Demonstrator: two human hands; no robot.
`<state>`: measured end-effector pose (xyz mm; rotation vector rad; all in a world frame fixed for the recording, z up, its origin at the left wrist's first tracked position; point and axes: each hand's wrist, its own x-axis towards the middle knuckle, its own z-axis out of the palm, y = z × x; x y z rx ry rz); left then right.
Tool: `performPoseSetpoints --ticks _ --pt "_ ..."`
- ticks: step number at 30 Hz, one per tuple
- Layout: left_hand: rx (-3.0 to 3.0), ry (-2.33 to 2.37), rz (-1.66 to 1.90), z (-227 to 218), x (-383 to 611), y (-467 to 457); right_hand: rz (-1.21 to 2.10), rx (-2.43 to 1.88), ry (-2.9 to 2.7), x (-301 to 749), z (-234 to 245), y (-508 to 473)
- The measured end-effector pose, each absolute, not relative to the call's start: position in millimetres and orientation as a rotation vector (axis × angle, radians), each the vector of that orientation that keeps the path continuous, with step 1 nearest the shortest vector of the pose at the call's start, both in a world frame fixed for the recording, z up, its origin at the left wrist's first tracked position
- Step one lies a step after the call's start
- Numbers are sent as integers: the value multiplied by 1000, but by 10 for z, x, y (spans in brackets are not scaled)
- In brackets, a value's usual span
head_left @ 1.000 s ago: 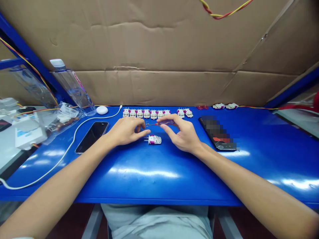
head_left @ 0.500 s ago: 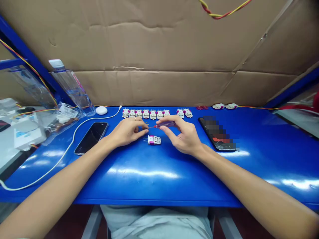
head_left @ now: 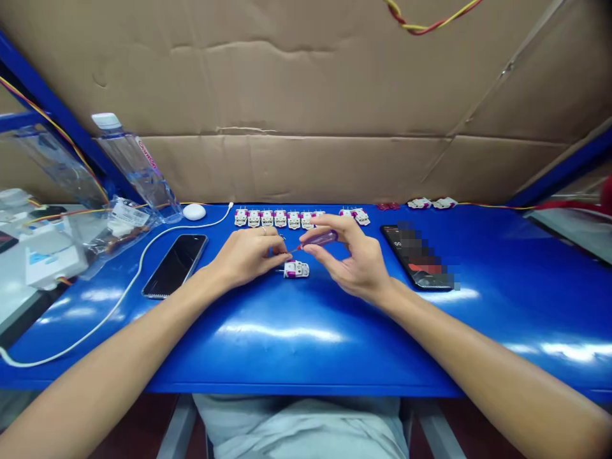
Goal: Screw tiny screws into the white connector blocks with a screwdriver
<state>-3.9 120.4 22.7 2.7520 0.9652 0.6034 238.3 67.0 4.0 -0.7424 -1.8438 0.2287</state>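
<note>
A small white and magenta plug part (head_left: 296,270) lies on the blue table (head_left: 306,331) between my hands. My left hand (head_left: 248,255) rests just left of it, fingers curled, thumb and forefinger pinched at the part's metal prongs. My right hand (head_left: 356,258) grips a small screwdriver with a purple handle (head_left: 321,240); its thin tip slants down and to the left towards the part. A row of several similar white and magenta parts (head_left: 280,218) stands behind my hands near the cardboard wall.
A dark phone (head_left: 176,264) lies to the left, beside a white cable (head_left: 124,293) and a white puck (head_left: 194,211). Another phone (head_left: 421,256) lies on the right. A plastic bottle (head_left: 136,167) and bags (head_left: 115,223) sit at far left. Two more parts (head_left: 433,203) rest at back right.
My right hand has tilted the screwdriver, bringing its tip down towards the part on the table. My left hand has slid slightly right, closing in on the part's prongs.
</note>
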Motion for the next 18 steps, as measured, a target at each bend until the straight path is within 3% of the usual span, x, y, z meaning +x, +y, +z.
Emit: performPoseSetpoints --ticks 8,18 --pt "2468 846 766 251 132 1037 165 -738 -1820 2306 65 590" --pt "2224 814 636 154 177 1010 187 -756 -1938 2335 55 633"
